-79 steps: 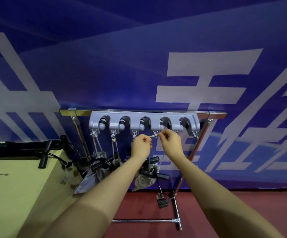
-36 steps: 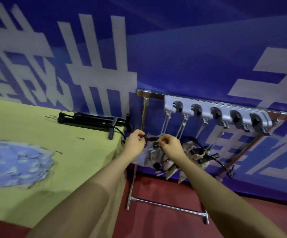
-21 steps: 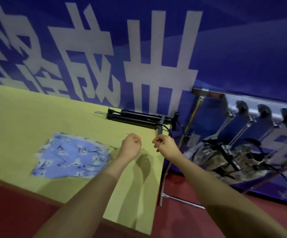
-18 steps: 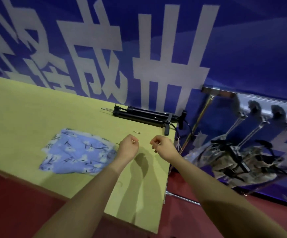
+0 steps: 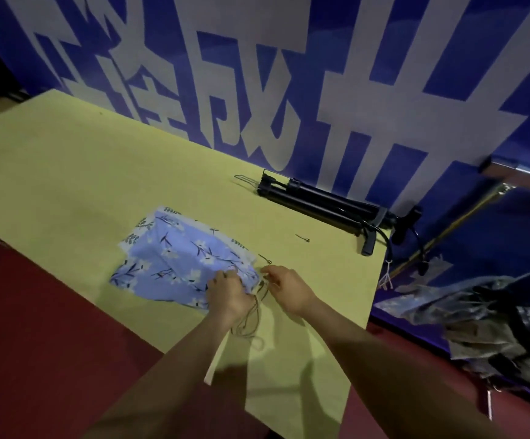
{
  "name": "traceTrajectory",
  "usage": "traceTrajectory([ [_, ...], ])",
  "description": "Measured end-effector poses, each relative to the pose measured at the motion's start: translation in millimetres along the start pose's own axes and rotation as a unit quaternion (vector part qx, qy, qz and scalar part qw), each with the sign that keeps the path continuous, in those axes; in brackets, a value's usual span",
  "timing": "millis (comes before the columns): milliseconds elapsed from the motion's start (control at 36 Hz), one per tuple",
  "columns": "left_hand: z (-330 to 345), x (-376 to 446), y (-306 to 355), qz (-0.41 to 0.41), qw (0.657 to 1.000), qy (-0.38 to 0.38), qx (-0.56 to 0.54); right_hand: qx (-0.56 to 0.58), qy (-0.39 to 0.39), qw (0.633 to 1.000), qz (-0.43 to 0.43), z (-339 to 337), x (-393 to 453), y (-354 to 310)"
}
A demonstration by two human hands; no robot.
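A blue floral cloth bag (image 5: 175, 261) lies flat on the yellow-green table (image 5: 67, 172). My left hand (image 5: 228, 293) grips the bag's right edge, fingers curled into the fabric. My right hand (image 5: 285, 288) is just to its right and pinches the thin drawstring cord (image 5: 251, 321), which loops down over the table below both hands. A small metal pin (image 5: 265, 258) lies just above my hands, and a second pin (image 5: 302, 238) lies farther back.
A black hand pump (image 5: 327, 202) lies along the table's far right edge. To the right, beyond the table's edge, grey camouflage bags (image 5: 494, 315) hang from a metal rack (image 5: 517, 172). A blue banner wall stands behind; the floor is red.
The view swung left from the rack to the table. Both hands came down from above the table to the floral bag; the left now grips its edge and the right pinches the cord.
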State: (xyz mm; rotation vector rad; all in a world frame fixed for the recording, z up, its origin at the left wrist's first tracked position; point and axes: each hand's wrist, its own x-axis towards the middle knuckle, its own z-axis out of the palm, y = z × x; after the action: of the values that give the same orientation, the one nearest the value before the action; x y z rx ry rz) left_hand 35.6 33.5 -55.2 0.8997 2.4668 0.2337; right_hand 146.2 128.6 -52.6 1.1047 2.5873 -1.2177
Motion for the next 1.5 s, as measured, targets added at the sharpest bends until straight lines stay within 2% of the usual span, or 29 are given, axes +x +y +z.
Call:
traceTrajectory([
  [139, 1, 9, 0, 0.044, 0.998, 0.026, 0.028, -0.034, -0.029, 0.999, -0.03, 12, 14, -5],
  [250, -3, 18, -7, 0.063, 0.996, 0.012, -0.055, 0.042, 0.003, 0.998, -0.045, 12, 19, -11],
  [389, -17, 16, -2, 0.057, 0.979, 0.071, -0.18, 0.126, 0.026, 0.991, -0.027, -1, 22, -15],
  [444, -24, 14, 6, 0.078, 0.971, 0.093, -0.208, 0.16, 0.023, 0.987, -0.003, -8, 24, -15],
  [583, -46, 9, 31, 0.123, 0.945, 0.13, -0.275, 0.146, 0.026, 0.989, -0.016, -28, 26, -13],
  [722, -63, 5, 42, 0.16, 0.941, 0.171, -0.243, 0.108, 0.024, 0.993, -0.035, -42, 29, -4],
  [833, -77, 6, 46, 0.144, 0.948, 0.197, -0.202, 0.075, 0.04, 0.994, -0.067, -48, 34, -2],
  [1083, -98, 8, 40, 0.186, 0.928, 0.2, -0.255, 0.133, -0.008, 0.986, -0.103, -56, 33, -38],
  [1139, -105, 10, 34, 0.193, 0.918, 0.189, -0.29, 0.184, 0.018, 0.978, -0.098, -52, 32, -49],
  [1222, -106, 11, 34, 0.201, 0.903, 0.173, -0.339, 0.192, 0.059, 0.972, -0.125, -55, 35, -56],
  [1389, -116, 21, 17, 0.185, 0.92, 0.156, -0.309, 0.151, 0.129, 0.969, -0.145, -49, 50, -81],
  [1500, -127, 27, 6, 0.17, 0.93, 0.111, -0.306, 0.131, 0.129, 0.968, -0.171, -46, 53, -95],
])
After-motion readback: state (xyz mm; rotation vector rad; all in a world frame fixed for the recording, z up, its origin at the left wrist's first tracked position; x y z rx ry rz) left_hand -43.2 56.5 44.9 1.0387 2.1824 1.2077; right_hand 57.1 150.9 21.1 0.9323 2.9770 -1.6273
